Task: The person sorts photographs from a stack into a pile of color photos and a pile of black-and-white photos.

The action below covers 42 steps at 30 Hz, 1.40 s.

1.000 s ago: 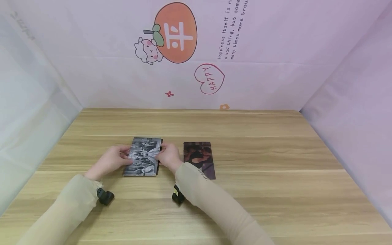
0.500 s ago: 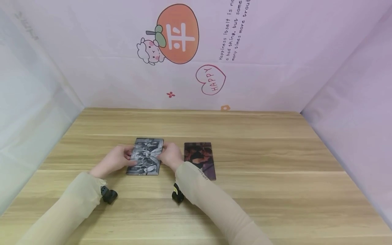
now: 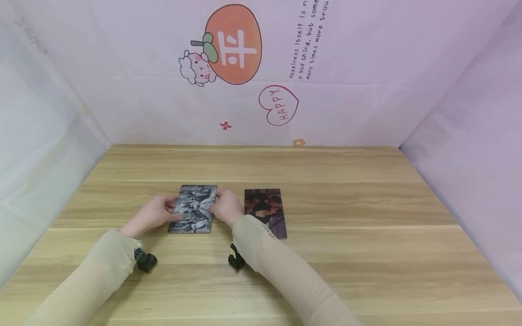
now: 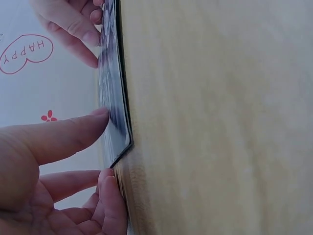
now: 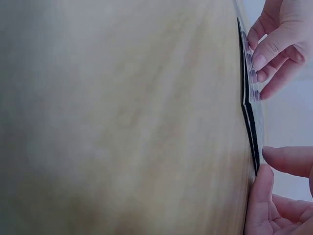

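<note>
A black-and-white picture card, printed with a crowd of figures, lies flat on the wooden table left of centre. In the right wrist view its edge shows two thin dark layers, one on top of the other. My left hand pinches the card's left side, thumb on the face and fingers at the edge. On the opposite side my right hand holds it the same way. Just right of that hand lies a second, darker picture card, its lower left covered by my right wrist and sleeve.
The light wooden table reaches back to a pale printed cloth wall. More cloth hangs along both sides. Dark wrist cameras hang under both sleeves, close over the tabletop.
The black-and-white card has shifted slightly right with my left hand. A dark strip that stuck out under its right edge now lies in line beneath it. The darker card has stayed put.
</note>
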Tool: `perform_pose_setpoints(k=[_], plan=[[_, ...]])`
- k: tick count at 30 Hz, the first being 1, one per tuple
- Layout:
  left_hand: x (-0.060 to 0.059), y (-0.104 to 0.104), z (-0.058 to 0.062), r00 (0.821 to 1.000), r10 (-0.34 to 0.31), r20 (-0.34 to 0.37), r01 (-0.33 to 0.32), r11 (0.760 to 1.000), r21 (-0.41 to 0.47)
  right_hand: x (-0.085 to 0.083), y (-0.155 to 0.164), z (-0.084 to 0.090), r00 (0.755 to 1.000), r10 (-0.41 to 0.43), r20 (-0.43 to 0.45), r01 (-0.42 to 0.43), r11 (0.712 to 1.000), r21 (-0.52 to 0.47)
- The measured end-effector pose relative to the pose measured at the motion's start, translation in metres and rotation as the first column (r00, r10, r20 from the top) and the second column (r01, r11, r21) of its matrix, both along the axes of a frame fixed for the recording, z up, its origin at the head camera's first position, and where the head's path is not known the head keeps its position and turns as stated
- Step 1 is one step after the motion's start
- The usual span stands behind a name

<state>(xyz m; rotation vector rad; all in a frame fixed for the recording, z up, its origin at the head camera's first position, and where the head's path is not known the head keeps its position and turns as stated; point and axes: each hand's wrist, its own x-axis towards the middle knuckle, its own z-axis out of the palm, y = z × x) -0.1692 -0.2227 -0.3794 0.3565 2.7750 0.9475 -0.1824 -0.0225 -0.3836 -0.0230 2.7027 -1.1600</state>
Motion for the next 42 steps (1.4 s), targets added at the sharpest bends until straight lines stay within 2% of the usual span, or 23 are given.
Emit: perform_pose_setpoints(k=[4, 9, 15, 24, 30, 40, 42], plan=[[0.001, -0.002, 0.003, 1.000, 0.018, 0.017, -0.018, 1.000, 0.022, -0.001, 0.001, 0.000, 0.998, -0.019, 0.055, 0.026, 0.992, -0.122], [0.004, -0.001, 0.016, 0.997, 0.067, 0.050, -0.071, 0.995, 0.076, 0.000, 0.003, 0.004, 0.990, -0.035, 0.138, 0.075, 0.952, -0.297], [0.005, 0.001, 0.023, 0.994, 0.089, 0.069, -0.096, 0.990, 0.107, 0.003, 0.007, 0.012, 0.988, 0.000, 0.157, 0.063, 0.916, -0.395], [0.011, 0.010, 0.023, 0.994, 0.092, 0.063, -0.100, 0.982, 0.159, 0.014, 0.016, 0.014, 0.994, 0.047, 0.103, 0.001, 0.905, -0.425], [0.013, 0.024, 0.025, 0.996, 0.078, 0.053, -0.086, 0.982, 0.169, 0.017, 0.029, 0.015, 0.995, 0.017, 0.094, 0.024, 0.908, -0.418], [0.004, 0.053, 0.020, 0.998, 0.060, 0.024, -0.063, 0.982, 0.180, 0.014, 0.057, 0.016, 0.995, 0.012, 0.096, 0.023, 0.932, -0.361], [0.002, 0.059, 0.018, 0.998, 0.051, 0.027, -0.056, 0.979, 0.197, 0.013, 0.065, 0.015, 0.995, 0.017, 0.093, 0.018, 0.930, -0.367]])
